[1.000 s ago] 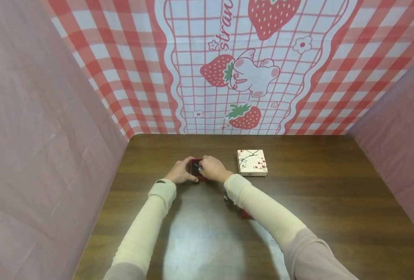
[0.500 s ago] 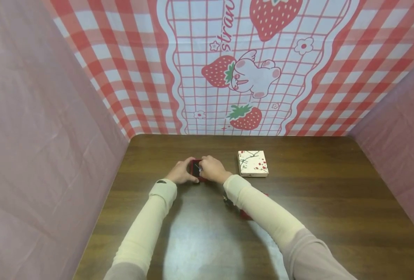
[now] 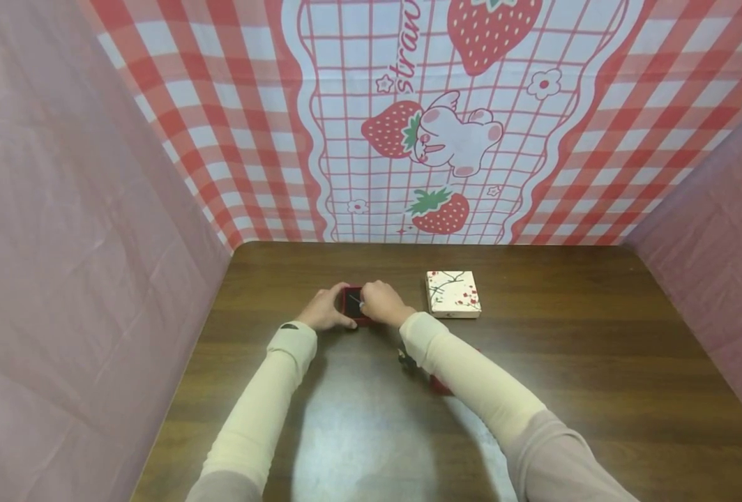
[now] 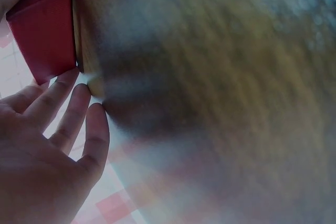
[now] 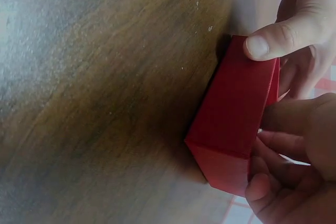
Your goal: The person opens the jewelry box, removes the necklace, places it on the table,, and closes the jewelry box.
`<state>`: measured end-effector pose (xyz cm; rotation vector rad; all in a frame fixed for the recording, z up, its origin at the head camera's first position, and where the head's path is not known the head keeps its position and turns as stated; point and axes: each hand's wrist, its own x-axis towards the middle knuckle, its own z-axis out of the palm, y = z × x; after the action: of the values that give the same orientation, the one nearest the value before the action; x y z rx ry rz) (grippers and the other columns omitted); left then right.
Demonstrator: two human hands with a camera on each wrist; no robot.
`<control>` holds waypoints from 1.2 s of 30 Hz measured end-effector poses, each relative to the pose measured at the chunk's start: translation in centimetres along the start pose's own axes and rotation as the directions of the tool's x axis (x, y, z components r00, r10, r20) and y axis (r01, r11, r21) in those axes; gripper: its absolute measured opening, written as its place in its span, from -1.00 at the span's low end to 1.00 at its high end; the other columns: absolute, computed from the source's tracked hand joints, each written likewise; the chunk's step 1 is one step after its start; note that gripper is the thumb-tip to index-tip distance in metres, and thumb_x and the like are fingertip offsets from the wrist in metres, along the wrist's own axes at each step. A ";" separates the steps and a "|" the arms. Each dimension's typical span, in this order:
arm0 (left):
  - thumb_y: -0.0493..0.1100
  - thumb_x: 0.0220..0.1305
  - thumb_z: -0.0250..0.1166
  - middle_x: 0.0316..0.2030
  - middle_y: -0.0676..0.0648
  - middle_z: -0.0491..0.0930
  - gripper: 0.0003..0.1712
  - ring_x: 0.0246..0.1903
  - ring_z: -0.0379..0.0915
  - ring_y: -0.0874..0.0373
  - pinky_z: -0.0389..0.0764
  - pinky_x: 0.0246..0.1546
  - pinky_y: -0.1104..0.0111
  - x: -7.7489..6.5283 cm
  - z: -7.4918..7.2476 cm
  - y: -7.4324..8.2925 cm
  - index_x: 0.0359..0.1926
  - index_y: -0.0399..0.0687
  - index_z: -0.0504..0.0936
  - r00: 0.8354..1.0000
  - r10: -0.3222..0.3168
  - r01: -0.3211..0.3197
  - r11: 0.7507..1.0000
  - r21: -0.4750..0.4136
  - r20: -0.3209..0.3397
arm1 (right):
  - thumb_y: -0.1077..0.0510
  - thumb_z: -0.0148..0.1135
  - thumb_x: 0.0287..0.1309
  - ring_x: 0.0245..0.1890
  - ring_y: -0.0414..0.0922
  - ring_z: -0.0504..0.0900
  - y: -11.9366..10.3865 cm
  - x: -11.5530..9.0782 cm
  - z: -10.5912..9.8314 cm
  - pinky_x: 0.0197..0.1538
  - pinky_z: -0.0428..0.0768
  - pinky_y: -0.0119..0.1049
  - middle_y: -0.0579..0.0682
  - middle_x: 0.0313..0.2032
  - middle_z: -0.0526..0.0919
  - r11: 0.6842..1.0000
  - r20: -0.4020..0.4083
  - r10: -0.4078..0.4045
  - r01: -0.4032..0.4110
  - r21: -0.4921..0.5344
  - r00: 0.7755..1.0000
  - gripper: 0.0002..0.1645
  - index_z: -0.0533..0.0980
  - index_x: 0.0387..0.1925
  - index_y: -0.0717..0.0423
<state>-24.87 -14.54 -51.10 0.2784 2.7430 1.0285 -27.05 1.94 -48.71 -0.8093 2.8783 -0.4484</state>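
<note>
A small red box point(image 5: 231, 98) with a dark inside sits on the table. My left hand point(image 3: 326, 309) holds it from the left, thumb on the near side and fingers at the far side. In the left wrist view those fingertips touch the box wall point(image 4: 44, 35). My right hand point(image 3: 383, 303) is at the box's right side, fingers curled at its opening. A thin silvery strand point(image 3: 355, 298), like a necklace chain, crosses the dark inside toward these fingers. A tiny bright bit point(image 5: 260, 130) shows at the fingertips; the rest is hidden.
A cream square box point(image 3: 454, 294) with a red blossom print lies right of the hands. Partly under my right forearm is another red piece point(image 3: 440, 385), with a small dark object point(image 3: 406, 360) beside it. A strawberry-print cloth point(image 3: 409, 174) hangs behind the table.
My right hand's fingers have shifted slightly right and outward from the box's middle, so more of the dark inside shows. The left hand and the box stay in place.
</note>
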 end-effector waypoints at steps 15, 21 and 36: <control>-0.10 -0.23 0.62 0.08 -0.19 0.59 -0.05 0.11 0.45 -0.12 0.45 0.20 0.00 0.0 0.1 -0.2 0.26 0.06 0.40 1.000 -0.023 0.023 1.000 -0.008 0.010 | 0.15 0.30 0.14 -0.34 -0.09 0.69 0.2 0.0 -0.3 -0.13 0.65 -0.21 0.03 -0.34 0.78 0.984 -0.066 -0.058 0.068 0.163 0.996 -0.85 0.72 -0.37 0.14; -0.08 -0.24 0.62 0.14 -0.24 0.53 0.02 0.19 0.35 -0.19 0.39 0.24 -0.09 -0.1 0.1 -0.1 0.31 0.06 0.35 0.999 -0.042 0.042 0.999 -0.002 0.015 | 0.16 0.30 0.14 -0.29 -0.08 0.70 0.2 -0.2 -0.9 -0.13 0.65 -0.24 0.05 -0.30 0.78 0.970 -0.123 -0.095 0.120 0.210 0.988 -0.84 0.72 -0.33 0.17; -0.11 -0.24 0.61 0.22 -0.27 0.46 0.08 0.26 0.29 -0.22 0.31 0.31 -0.12 -0.4 0.1 -0.1 0.36 -0.04 0.29 0.998 -0.056 0.056 0.998 -0.038 0.021 | 0.14 0.28 0.19 -0.28 -0.08 0.68 0.7 -1.1 -4.0 -0.06 0.64 -0.19 0.05 -0.31 0.78 0.955 -0.049 -0.080 0.091 0.281 0.996 -0.82 0.70 -0.29 0.17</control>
<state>-24.50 -14.62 -51.17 0.2034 2.6941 1.0571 -27.23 4.10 -45.14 -0.8835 2.7270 -0.8708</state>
